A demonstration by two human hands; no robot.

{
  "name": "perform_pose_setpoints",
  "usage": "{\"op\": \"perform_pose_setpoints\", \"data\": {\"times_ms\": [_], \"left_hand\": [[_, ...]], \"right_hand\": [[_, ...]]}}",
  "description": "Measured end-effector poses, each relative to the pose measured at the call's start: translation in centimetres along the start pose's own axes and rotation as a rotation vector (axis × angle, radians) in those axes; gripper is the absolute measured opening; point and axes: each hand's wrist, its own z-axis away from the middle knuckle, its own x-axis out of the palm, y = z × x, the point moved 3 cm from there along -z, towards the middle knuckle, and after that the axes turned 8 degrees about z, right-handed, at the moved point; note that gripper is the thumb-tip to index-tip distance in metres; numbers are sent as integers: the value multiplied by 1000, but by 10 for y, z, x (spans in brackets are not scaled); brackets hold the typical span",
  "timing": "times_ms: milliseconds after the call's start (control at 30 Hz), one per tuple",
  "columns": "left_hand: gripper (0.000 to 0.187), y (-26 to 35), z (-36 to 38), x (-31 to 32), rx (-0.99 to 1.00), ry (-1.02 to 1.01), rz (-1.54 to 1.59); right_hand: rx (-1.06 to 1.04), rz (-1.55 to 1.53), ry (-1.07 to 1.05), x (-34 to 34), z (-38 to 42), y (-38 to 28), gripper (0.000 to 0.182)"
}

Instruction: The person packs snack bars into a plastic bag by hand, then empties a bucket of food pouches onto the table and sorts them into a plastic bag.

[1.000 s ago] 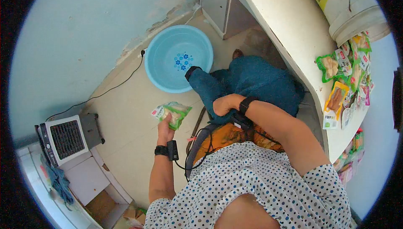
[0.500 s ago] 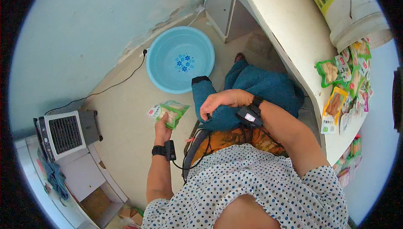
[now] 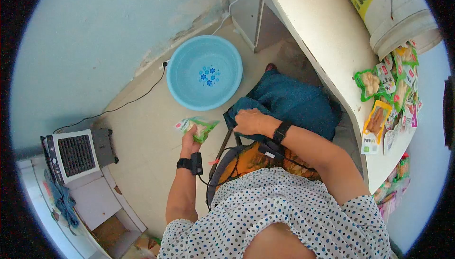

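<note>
In my left hand (image 3: pixel 190 140) is a green-and-white plastic food packet (image 3: pixel 204 127) with pale food inside, held out above the floor left of my lap. My right hand (image 3: pixel 252 121) is closed, fingers curled against the edge of the blue cloth (image 3: pixel 294 95) that covers my legs. Its fingertips are mostly hidden under the hand. Beyond the packet, a light blue basin (image 3: pixel 175 71) with a blue flower print stands on the floor.
At right, a white table (image 3: pixel 317 26) bears a tipped bucket (image 3: pixel 403 29) and a pile of food packets (image 3: pixel 398 86). An air cooler (image 3: pixel 73 154) stands at left, its cord (image 3: pixel 123 110) running along the wall. An orange patterned seat (image 3: pixel 239 164) is under me.
The blue cloth has shifted right and away from the basin, uncovering more of the seat. My right hand has moved slightly right. The left hand still holds the packet, slightly farther right.
</note>
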Motion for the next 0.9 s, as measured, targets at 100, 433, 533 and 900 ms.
{"op": "perform_pose_setpoints", "data": {"times_ms": [100, 433, 533, 900], "left_hand": [[40, 1, -24, 25, -20, -33, 27], [72, 9, -127, 95, -86, -30, 86], [69, -36, -181, 42, -214, 176, 68], [62, -61, -84, 36, -211, 109, -104]], "right_hand": [[-89, 17, -2, -23, 12, -21, 44], [-173, -53, 304, -94, 132, -37, 24], [-136, -96, 424, -85, 158, -24, 24], [22, -283, 619, -97, 237, -2, 29]]}}
